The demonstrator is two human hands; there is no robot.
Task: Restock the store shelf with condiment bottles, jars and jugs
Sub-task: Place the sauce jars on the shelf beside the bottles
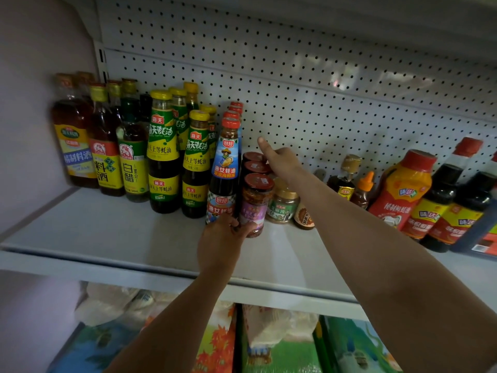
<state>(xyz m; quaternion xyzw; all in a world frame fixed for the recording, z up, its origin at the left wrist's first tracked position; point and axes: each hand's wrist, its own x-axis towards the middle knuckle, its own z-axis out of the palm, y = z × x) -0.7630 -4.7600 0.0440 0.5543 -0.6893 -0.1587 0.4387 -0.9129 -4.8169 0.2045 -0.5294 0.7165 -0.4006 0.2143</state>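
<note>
Left hand [221, 239] low on the white shelf [107, 238], fingers curled round the base of the front chili jar [254, 204] — red lid, purple label, upright at the head of a row of like jars running back toward the pegboard [322, 84]. Just left of it, touching, a red-capped oyster sauce bottle [224, 168]. Right hand [279, 157] raised behind the jar row, forefinger stretched out, other fingers folded in, gripping nothing. Further right, gold-lidded small jars [282, 204], then tall sauce bottles [441, 200].

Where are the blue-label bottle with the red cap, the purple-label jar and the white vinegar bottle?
Blue-label bottle [225, 162]: head view, on its blue label.
Purple-label jar [254, 210]: head view, on its purple label.
White vinegar bottle [132, 168]: head view, on its yellow-green label.
</note>
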